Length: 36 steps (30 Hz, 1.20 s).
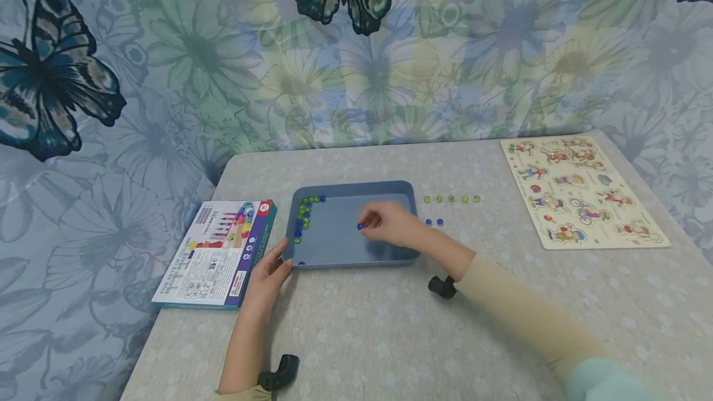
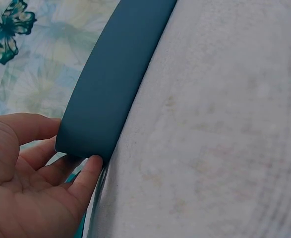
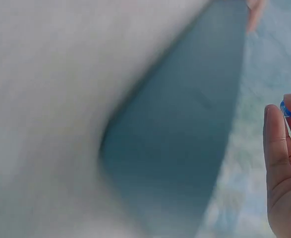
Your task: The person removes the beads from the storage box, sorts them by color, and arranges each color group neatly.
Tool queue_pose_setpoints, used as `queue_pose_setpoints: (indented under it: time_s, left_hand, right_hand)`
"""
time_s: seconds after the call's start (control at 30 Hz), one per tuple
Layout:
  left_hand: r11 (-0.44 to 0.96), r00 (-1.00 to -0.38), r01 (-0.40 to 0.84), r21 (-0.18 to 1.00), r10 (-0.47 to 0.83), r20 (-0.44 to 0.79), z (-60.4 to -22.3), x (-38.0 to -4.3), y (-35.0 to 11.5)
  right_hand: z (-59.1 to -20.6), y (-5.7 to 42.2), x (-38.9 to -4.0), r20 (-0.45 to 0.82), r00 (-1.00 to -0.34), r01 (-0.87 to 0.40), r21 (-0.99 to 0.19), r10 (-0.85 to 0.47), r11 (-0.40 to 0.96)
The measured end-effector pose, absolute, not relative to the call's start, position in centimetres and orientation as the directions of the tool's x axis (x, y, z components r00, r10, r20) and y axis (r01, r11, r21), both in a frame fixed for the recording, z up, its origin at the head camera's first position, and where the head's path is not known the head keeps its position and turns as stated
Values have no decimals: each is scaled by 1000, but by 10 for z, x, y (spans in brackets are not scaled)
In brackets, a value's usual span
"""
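Observation:
A blue-grey tray (image 1: pixel 340 252) lies on the table, with its left front corner held between the fingers and thumb of my left hand (image 1: pixel 268 274). The left wrist view shows those fingertips against the tray's wall (image 2: pixel 110 79). Over the right half of the tray, my right hand (image 1: pixel 392 223) pinches a small blue bead (image 3: pixel 285 109) between thumb and fingertips. Green and blue beads (image 1: pixel 302 215) line the tray's left side and turn along its back edge. Right of the tray sit a row of several green beads (image 1: pixel 451 198) and two blue beads (image 1: pixel 440 222).
A boxed toy set (image 1: pixel 214 255) lies left of the tray, close beside my left forearm. A wooden picture puzzle board (image 1: pixel 568 194) rests at the back right of the table. Behind the table hangs a butterfly-printed cloth (image 1: pixel 390 79).

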<state>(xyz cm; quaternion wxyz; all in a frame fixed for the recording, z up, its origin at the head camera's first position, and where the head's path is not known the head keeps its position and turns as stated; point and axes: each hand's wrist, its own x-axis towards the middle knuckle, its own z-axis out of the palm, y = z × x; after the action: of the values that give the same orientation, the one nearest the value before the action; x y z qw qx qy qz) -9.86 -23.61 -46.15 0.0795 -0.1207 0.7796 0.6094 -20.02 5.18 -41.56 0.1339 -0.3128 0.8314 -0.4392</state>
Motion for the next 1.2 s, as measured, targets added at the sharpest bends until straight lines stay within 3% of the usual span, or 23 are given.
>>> queue_pose_setpoints:
  time_s: [0.23, 0.43, 1.2]
  left_hand:
    - [239, -953, -301, 923, -105, -284, -459, -100, -236]
    - [243, -953, -302, 922, -103, -285, -457, -100, -235]
    - [257, -954, -299, 919, -113, -279, -462, -99, -235]
  right_hand:
    - [-414, 145, -216, 70, -886, -343, -764, -459, 547]
    - [-437, 195, -217, -29, -932, -245, -686, -362, 685]
    - [-452, 207, -216, -68, -915, -275, -618, -399, 737]
